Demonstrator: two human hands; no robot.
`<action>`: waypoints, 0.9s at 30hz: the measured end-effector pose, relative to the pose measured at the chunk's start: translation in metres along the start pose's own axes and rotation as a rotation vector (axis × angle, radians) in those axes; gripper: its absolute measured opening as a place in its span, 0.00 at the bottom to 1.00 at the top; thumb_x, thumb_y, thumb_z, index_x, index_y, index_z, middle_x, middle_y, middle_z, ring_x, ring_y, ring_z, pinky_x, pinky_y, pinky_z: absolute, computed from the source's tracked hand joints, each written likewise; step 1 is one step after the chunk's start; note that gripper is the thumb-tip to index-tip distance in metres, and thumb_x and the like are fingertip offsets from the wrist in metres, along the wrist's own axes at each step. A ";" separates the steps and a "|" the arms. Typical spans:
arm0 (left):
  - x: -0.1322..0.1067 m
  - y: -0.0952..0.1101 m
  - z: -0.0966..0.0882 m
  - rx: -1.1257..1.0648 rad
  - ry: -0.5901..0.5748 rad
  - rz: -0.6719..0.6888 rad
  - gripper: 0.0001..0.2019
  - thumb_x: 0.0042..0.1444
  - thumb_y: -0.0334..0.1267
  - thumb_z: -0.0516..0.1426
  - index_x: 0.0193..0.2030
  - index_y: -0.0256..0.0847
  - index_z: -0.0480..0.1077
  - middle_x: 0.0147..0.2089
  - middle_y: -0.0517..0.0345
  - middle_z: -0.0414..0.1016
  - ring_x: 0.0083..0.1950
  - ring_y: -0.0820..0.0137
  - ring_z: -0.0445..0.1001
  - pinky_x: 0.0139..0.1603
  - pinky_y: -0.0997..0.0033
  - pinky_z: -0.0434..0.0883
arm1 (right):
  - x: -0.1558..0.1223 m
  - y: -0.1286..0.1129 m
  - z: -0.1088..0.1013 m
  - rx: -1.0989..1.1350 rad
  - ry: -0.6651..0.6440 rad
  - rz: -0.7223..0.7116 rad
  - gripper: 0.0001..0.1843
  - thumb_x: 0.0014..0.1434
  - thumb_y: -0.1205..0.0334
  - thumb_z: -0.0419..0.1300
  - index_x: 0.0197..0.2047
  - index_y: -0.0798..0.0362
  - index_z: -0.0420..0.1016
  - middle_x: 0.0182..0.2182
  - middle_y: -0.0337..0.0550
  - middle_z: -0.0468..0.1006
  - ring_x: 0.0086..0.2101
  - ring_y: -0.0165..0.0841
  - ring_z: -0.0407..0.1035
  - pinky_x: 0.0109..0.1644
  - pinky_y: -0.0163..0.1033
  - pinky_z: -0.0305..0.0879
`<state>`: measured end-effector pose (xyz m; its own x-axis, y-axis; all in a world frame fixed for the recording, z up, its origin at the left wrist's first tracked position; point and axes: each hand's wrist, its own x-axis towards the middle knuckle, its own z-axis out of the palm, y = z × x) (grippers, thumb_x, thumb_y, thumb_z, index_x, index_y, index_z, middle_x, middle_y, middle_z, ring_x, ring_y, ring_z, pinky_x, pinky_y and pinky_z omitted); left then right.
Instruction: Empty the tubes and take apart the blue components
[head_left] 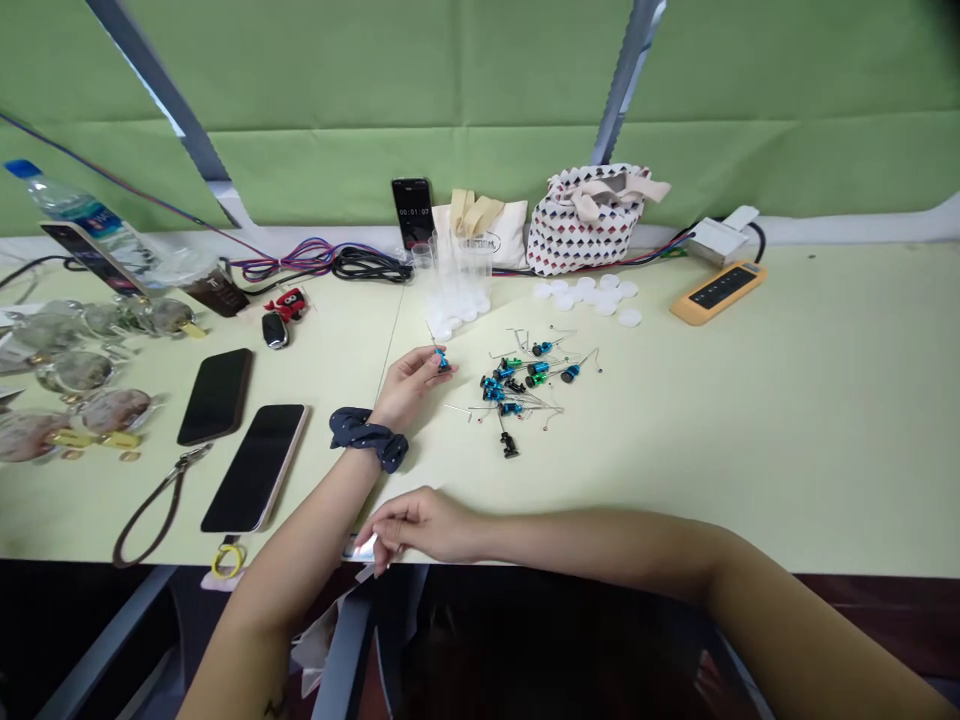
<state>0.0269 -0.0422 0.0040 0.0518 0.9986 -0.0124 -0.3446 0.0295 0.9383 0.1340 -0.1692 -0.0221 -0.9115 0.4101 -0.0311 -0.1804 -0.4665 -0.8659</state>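
My left hand (409,388) pinches a small blue part (442,358) between thumb and fingertips, above the table left of a pile. That pile (517,378) holds several similar small blue, green and black parts with dark round ends and thin bent wires. A black part (509,445) lies at its near side. Close to the table's front edge, my right hand (431,525) has its fingers curled down at a shiny pale flat thing (360,547). My left forearm partly hides that thing, and its kind is unclear.
Clear plastic cups (457,285) and white round lids (600,293) stand behind the pile. A phone timer (413,212), a patterned pouch (589,220) and an orange power strip (720,291) line the back. Two phones (255,468), a strap (161,510) and bagged items (82,380) lie left.
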 end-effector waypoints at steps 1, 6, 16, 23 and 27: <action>0.001 0.000 -0.001 -0.011 0.007 0.003 0.17 0.48 0.40 0.65 0.43 0.34 0.72 0.35 0.54 0.77 0.39 0.68 0.77 0.46 0.66 0.70 | 0.002 -0.001 -0.003 0.043 0.053 -0.002 0.22 0.57 0.48 0.58 0.45 0.58 0.75 0.23 0.37 0.71 0.29 0.27 0.70 0.36 0.34 0.61; 0.007 0.000 -0.008 -0.015 0.047 0.001 0.18 0.44 0.40 0.67 0.41 0.35 0.73 0.33 0.55 0.77 0.39 0.67 0.77 0.47 0.65 0.70 | 0.005 -0.010 -0.013 0.311 0.246 -0.082 0.32 0.52 0.56 0.66 0.58 0.55 0.63 0.18 0.28 0.62 0.28 0.29 0.70 0.39 0.40 0.64; 0.012 -0.003 -0.018 0.061 -0.002 -0.074 0.17 0.44 0.39 0.67 0.41 0.35 0.74 0.35 0.54 0.78 0.39 0.66 0.78 0.54 0.59 0.68 | -0.016 -0.029 -0.027 0.439 0.291 -0.073 0.44 0.48 0.60 0.69 0.63 0.55 0.53 0.19 0.27 0.64 0.29 0.29 0.69 0.42 0.46 0.67; 0.012 -0.003 -0.021 0.047 -0.034 -0.085 0.16 0.46 0.38 0.66 0.42 0.35 0.74 0.38 0.54 0.77 0.42 0.67 0.77 0.56 0.60 0.67 | -0.055 -0.044 -0.046 0.408 0.309 -0.041 0.51 0.53 0.63 0.66 0.69 0.55 0.35 0.19 0.27 0.65 0.30 0.30 0.71 0.44 0.45 0.66; 0.004 0.001 -0.007 0.043 -0.108 -0.131 0.14 0.49 0.38 0.65 0.42 0.37 0.72 0.38 0.56 0.75 0.40 0.68 0.76 0.50 0.64 0.69 | -0.068 -0.048 -0.055 0.382 0.262 -0.025 0.48 0.55 0.63 0.64 0.69 0.53 0.38 0.19 0.27 0.64 0.30 0.29 0.70 0.46 0.48 0.67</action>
<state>0.0199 -0.0378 0.0025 0.1948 0.9757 -0.1004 -0.2875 0.1546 0.9452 0.2253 -0.1316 -0.0061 -0.7899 0.5861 -0.1805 -0.3688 -0.6891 -0.6238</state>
